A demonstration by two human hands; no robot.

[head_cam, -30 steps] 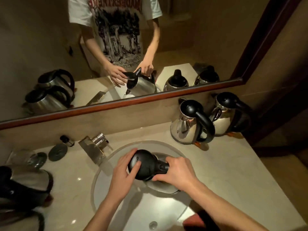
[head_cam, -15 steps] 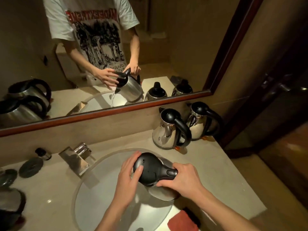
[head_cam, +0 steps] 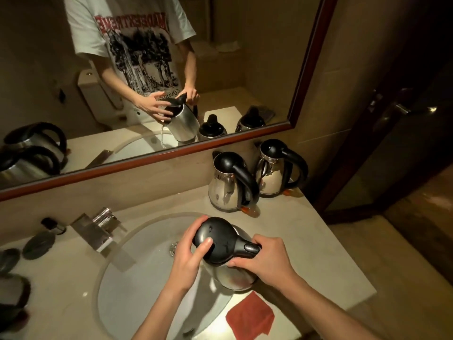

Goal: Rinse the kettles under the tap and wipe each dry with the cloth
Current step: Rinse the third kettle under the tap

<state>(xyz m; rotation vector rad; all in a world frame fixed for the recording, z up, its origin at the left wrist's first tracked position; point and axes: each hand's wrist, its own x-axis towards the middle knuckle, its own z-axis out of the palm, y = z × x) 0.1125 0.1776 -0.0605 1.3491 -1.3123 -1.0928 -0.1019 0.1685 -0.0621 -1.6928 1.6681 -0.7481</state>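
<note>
While the steel kettle (head_cam: 226, 251) hangs tilted over the basin (head_cam: 127, 285), the right hand (head_cam: 267, 262) grips its black handle, fingers curled around it. The left hand (head_cam: 187, 256) cups the lid, thumb pressed on top. Water seems to trickle out, judging by the mirror (head_cam: 161, 136). A red cloth (head_cam: 250, 315) lies just beside the basin.

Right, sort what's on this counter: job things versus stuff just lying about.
Job: held kettle, left hand, right hand, two kettles waiting, red cloth, tap, basin.
Lying about: dark round discs, small bottle.
</note>
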